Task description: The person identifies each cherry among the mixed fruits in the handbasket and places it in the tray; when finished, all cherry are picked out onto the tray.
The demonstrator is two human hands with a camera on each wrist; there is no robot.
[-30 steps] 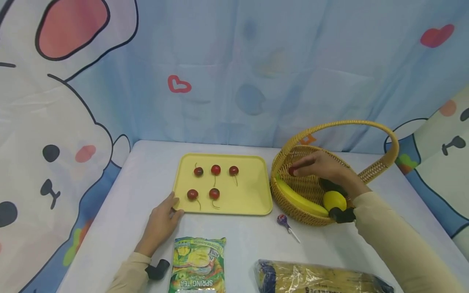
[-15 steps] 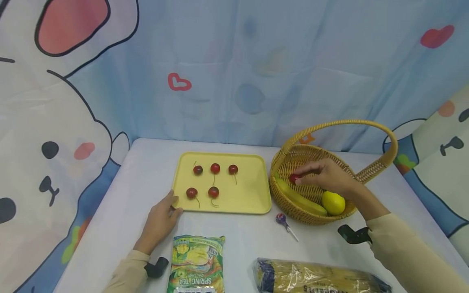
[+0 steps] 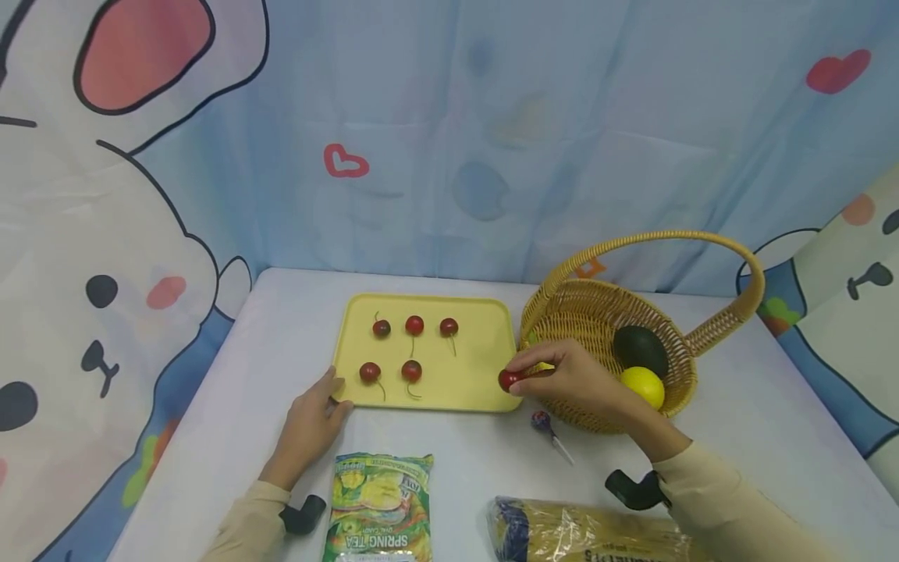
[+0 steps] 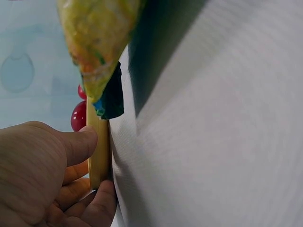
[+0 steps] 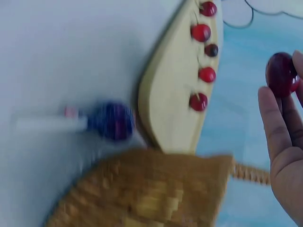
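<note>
My right hand [image 3: 586, 380] pinches a dark red cherry [image 3: 509, 380] between thumb and fingers, over the right edge of the yellow tray [image 3: 481, 355]. The right wrist view shows that cherry [image 5: 281, 74] at the fingertips. Several cherries with stems lie on the tray in two rows; one front cherry is the cherry [image 3: 410, 371] near the middle. My left hand [image 3: 309, 425] grips the tray's front left corner. In the left wrist view, the thumb lies on the tray rim [image 4: 98, 163] and fingers reach beneath it. Right of the tray stands a wicker basket [image 3: 579, 304] with an arched handle.
The basket holds a dark green avocado-like fruit [image 3: 641, 350], a lemon [image 3: 644, 385] and a banana, mostly hidden by my right hand. A lollipop [image 3: 551, 435] lies before the basket. Nearer are a candy bag [image 3: 381, 499] and a spaghetti pack [image 3: 590, 535]. A printed curtain [image 3: 435, 195] hangs behind.
My right hand has lifted the cherry out of the basket and carried it left and forward to the tray's right edge. The left hand stays on the tray corner.
</note>
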